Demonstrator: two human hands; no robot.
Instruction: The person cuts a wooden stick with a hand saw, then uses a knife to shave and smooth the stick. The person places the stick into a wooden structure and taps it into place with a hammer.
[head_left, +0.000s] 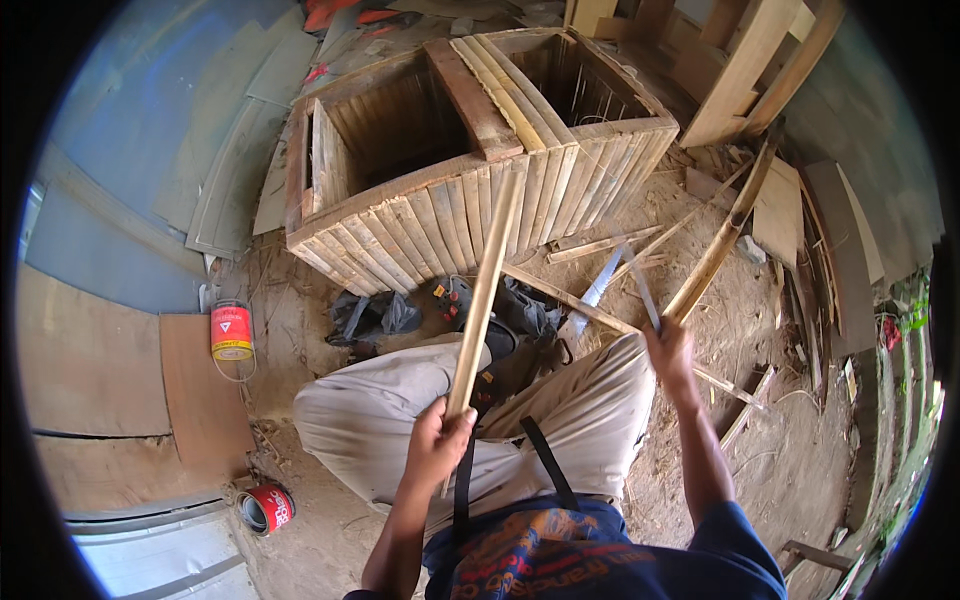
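Note:
My left hand (437, 447) is closed around the lower part of a long, narrow bamboo slat (487, 285). The slat slants upward, its far end in front of the slatted wooden box. My right hand (670, 352), beside my right knee, is closed on a knife with a long, thin blade (643, 290); its handle is hidden in my fist. The blade points away from me and is apart from the slat. Just left of it a handsaw (598, 288) lies by a strip of wood (570, 296) on the ground.
Ahead stands the large bamboo-slatted box (400, 232) with two open compartments. Dark plastic bags (375, 317) lie before it. A bamboo pole (725, 235) and boards (775, 215) are at the right. Two red cans (232, 330) (268, 508) are at the left, near wooden panels (205, 390).

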